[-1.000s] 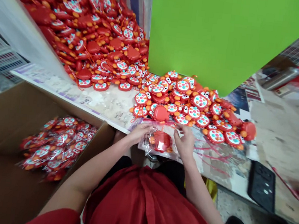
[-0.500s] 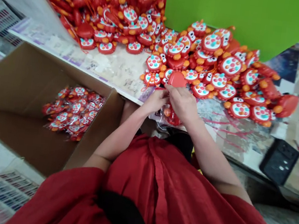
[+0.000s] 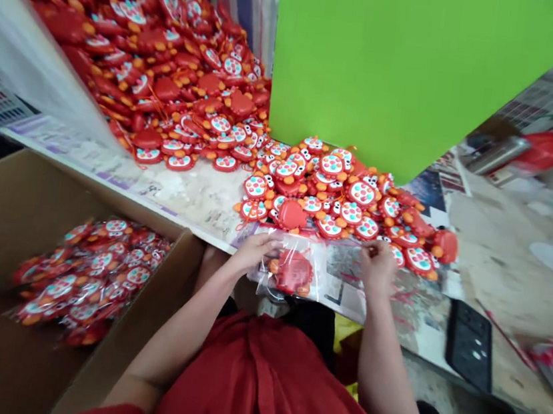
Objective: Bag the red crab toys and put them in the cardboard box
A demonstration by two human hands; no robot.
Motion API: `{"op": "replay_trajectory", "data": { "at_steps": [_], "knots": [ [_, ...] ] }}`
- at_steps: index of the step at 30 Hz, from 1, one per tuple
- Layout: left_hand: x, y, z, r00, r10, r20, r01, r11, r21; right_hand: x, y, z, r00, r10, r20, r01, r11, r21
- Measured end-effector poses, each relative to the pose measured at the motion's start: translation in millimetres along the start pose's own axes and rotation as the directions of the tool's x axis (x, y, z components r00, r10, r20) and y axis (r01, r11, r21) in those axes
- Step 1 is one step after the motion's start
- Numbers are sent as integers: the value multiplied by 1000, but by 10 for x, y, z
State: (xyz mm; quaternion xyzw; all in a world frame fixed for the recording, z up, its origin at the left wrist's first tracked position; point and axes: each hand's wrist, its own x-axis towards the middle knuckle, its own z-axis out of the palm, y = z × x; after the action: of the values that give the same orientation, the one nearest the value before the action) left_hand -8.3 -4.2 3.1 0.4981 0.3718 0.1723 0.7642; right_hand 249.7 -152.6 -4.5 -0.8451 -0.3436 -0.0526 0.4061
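Note:
A clear plastic bag (image 3: 319, 260) lies at the table's front edge with a red crab-shaped toy (image 3: 293, 273) inside, its plain red back up. My left hand (image 3: 253, 252) grips the bag's left side near its top edge. To the right of the bag, my right hand (image 3: 380, 268) is closed in a pinch, apart from the toy. A thin line seems to run from the bag's top edge towards those fingers; what they pinch is too small to make out. Just beyond the bag lies a pile of unbagged crab toys (image 3: 351, 213) with white, dotted faces.
An open cardboard box (image 3: 176, 255) at my left holds several bagged toys (image 3: 97, 272). A larger heap of loose toys (image 3: 170, 90) lies back left. A green panel (image 3: 374, 64) stands behind the pile. A black phone (image 3: 470, 345) and thin red strips lie at the right.
My right hand has moved away to the right from the left hand and the bag. The bag with the toy now shows plainly. The view has tilted up.

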Motion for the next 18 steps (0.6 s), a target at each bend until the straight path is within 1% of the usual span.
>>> {"op": "replay_trajectory", "data": {
  "at_steps": [2, 3, 4, 5, 6, 7, 8, 9, 10, 11, 12, 13, 14, 15, 16, 17, 18],
  "knots": [
    [33, -45, -36, 999, -24, -21, 23, 997, -71, 42, 280, -153, 998, 61, -9, -62, 988, -145],
    [43, -62, -48, 999, -34, -25, 31, 994, -100, 50, 377, -216, 998, 61, 5, -58, 975, -212],
    [48, -73, -58, 999, -40, -29, 36, 992, -124, 54, 439, -268, 999, 36, 34, -25, 963, -268],
    [48, -78, -65, 999, -40, -29, 36, 990, -140, 55, 465, -310, 998, -13, 68, 33, 951, -308],
    [43, -78, -71, 999, -35, -24, 31, 988, -150, 53, 455, -340, 992, -79, 98, 107, 939, -327],
    [34, -73, -75, 1000, -25, -11, 23, 988, -154, 49, 409, -357, 983, -150, 104, 177, 928, -329],
    [22, -64, -77, 1000, -11, 6, 12, 988, -156, 42, 332, -360, 973, -215, 82, 230, 921, -313],
    [7, -51, -77, 1000, 3, 27, 2, 987, -160, 30, 228, -349, 964, -262, 42, 263, 924, -279],
    [-9, -35, -75, 999, 18, 47, -10, 986, -167, 12, 103, -323, 960, -281, 5, 275, 935, -223],
    [-26, -18, -71, 997, 32, 67, -19, 984, -177, -12, -35, -284, 961, -277, -1, 274, 952, -139],
    [-43, 0, -65, 995, 42, 88, -25, 982, -187, -41, -176, -233, 966, -256, 39, 257, 966, -27],
    [-59, 19, -58, 993, 51, 111, -29, 981, -194, -74, -313, -174, 965, -227, 128, 215, 971, 102],
    [-73, 37, -52, 990, 58, 131, -32, 980, -196, -110, -438, -114, 947, -200, 253, 142, 963, 229],
    [-86, 55, -47, 987, 63, 145, -35, 981, -191, -147, -546, -55, 907, -180, 381, 46, 941, 335],
    [-96, 71, -44, 986, 68, 150, -40, 982, -183, -181, -631, -4, 856, -167, 489, -57, 910, 410],
    [-104, 87, -45, 986, 71, 150, -45, 985, -169, -212, -693, 38, 809, -160, 566, -146, 878, 456],
    [-109, 101, -48, 987, 75, 142, -53, 987, -153, -236, -732, 69, 780, -151, 607, -210, 851, 482]
  ]
}}
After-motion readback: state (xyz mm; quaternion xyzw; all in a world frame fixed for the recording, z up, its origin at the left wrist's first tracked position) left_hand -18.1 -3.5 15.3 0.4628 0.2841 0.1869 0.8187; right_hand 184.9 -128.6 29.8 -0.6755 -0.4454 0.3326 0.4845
